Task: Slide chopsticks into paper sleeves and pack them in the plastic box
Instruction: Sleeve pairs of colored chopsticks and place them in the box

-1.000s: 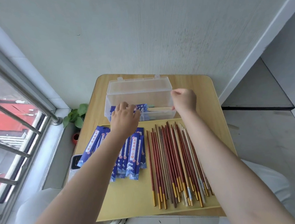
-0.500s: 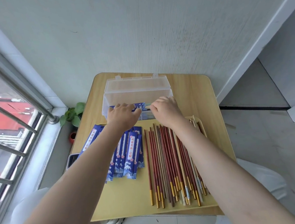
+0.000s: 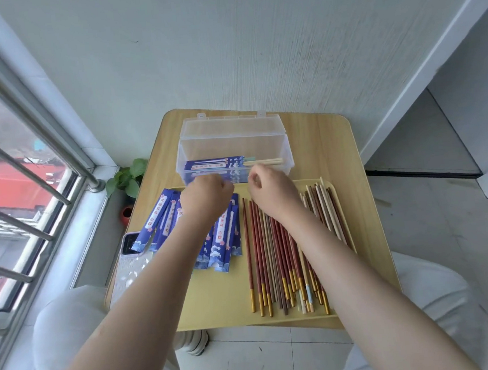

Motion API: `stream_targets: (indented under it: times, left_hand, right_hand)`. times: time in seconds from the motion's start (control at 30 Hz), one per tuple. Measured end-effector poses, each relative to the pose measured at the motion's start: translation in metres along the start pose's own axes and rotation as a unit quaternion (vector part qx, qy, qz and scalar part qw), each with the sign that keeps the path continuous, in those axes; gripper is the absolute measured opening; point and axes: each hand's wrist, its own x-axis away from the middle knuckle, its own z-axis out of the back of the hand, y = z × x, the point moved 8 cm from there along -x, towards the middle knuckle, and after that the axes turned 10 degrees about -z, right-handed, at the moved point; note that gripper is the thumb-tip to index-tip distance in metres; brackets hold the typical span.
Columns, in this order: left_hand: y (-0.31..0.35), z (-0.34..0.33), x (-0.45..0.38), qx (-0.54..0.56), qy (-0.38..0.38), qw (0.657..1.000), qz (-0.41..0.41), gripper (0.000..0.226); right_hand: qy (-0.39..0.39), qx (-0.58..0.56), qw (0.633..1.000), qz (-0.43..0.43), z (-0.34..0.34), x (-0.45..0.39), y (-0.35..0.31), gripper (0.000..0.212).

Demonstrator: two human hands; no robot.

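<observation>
Left hand (image 3: 205, 196): curled in a loose fist above the far end of the sleeve pile; nothing is seen to be held in it. Right hand (image 3: 269, 191): fingers likewise curled inward, nothing visibly pinched, poised over the far ends of the loose chopsticks.

Paper sleeves (image 3: 226, 238): blue, printed, fanned in an overlapping pile on the left half of the tray, partly covered by the left forearm. Judged very light, thin and easily creased or torn; best taken one at a time by the open mouth, pinched gently so that the opening is kept wide.

Loose chopsticks (image 3: 275, 258): a row of reddish-brown sticks with gold ends, some pale ones among them, laid lengthwise on the right half of the tray. Judged light, stiff, smooth and liable to roll; a matched pair is best pinched near one end, tips aligned.

Tray (image 3: 226, 309): yellow, shallow, set on the tabletop (image 3: 348, 153).

Plastic box (image 3: 233, 144): clear, lid open, just beyond the tray; sleeved pairs (image 3: 215, 163) lie lengthwise in it, pale stick ends protruding to the right.

Phone (image 3: 131, 249): at the left edge of the tabletop, partly under the sleeves.
</observation>
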Motion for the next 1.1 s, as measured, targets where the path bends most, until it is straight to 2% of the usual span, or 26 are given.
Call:
stream_targets:
  times: [0.07,0.13,0.17,0.27,0.47,0.57,0.63,0.7,0.77,0.8,0.9,0.93,0.97,1.0,1.03,1.07,1.1]
  left_hand:
    - [-0.007,-0.024,0.016,-0.057,-0.103,0.993,0.000,0.022]
    - [-0.011,-0.041,0.033,-0.061,-0.140,0.988,-0.004,0.018]
    - [-0.011,-0.047,0.041,-0.060,-0.145,0.988,-0.003,0.027]
    - [-0.007,-0.050,0.056,-0.054,-0.124,0.991,0.002,0.042]
    - [-0.004,-0.038,0.064,-0.013,-0.058,0.998,0.020,0.018]
    - [-0.007,-0.022,0.064,0.099,0.018,0.994,0.049,0.012]
    - [-0.012,-0.023,0.065,0.262,0.035,0.958,0.114,0.009]
    - [-0.014,-0.033,0.070,0.416,0.038,0.887,0.196,0.014]
    - [-0.010,-0.035,0.074,0.453,0.048,0.862,0.222,0.013]
    - [-0.008,-0.037,0.076,0.477,0.055,0.846,0.234,0.012]
    - [-0.002,-0.045,0.081,0.552,0.057,0.789,0.264,0.022]
    - [-0.002,-0.044,0.082,0.544,0.065,0.795,0.260,0.027]
    - [-0.004,-0.041,0.082,0.505,0.080,0.825,0.242,0.035]
    - [-0.005,-0.032,0.082,0.419,0.102,0.879,0.202,0.042]
    - [-0.002,-0.020,0.082,0.310,0.135,0.931,0.138,0.047]
    - [0.007,-0.004,0.084,0.205,0.174,0.962,0.054,0.048]
    - [0.021,0.007,0.087,0.135,0.198,0.970,-0.032,0.045]
  right_hand:
    - [-0.082,0.052,0.995,-0.029,-0.024,0.014,0.004,0.015]
    - [-0.117,0.078,0.989,-0.048,-0.038,0.028,0.011,0.019]
    - [-0.122,0.078,0.988,-0.057,-0.041,0.035,0.015,0.020]
    - [-0.112,0.058,0.989,-0.082,-0.042,0.048,0.026,0.022]
    - [-0.088,-0.001,0.991,-0.106,-0.029,0.066,0.039,0.022]
    - [-0.086,-0.096,0.986,-0.110,-0.018,0.069,0.040,0.021]
    - [-0.143,-0.187,0.966,-0.103,-0.020,0.074,0.031,0.021]
    - [-0.192,-0.260,0.941,-0.100,-0.024,0.080,0.020,0.033]
    - [-0.190,-0.280,0.937,-0.088,-0.024,0.084,0.012,0.045]
    - [-0.171,-0.267,0.945,-0.076,-0.022,0.085,0.011,0.043]
    - [-0.124,-0.227,0.965,-0.049,-0.013,0.086,0.011,0.023]
    - [-0.119,-0.232,0.964,-0.051,-0.010,0.087,0.014,0.018]
    - [-0.117,-0.241,0.962,-0.057,-0.008,0.088,0.016,0.016]
    - [-0.115,-0.246,0.960,-0.063,-0.005,0.088,0.019,0.016]
    - [-0.114,-0.246,0.960,-0.066,-0.003,0.088,0.021,0.018]
    - [-0.118,-0.250,0.958,-0.071,-0.001,0.087,0.023,0.019]
    - [-0.129,-0.263,0.953,-0.079,0.000,0.086,0.024,0.021]
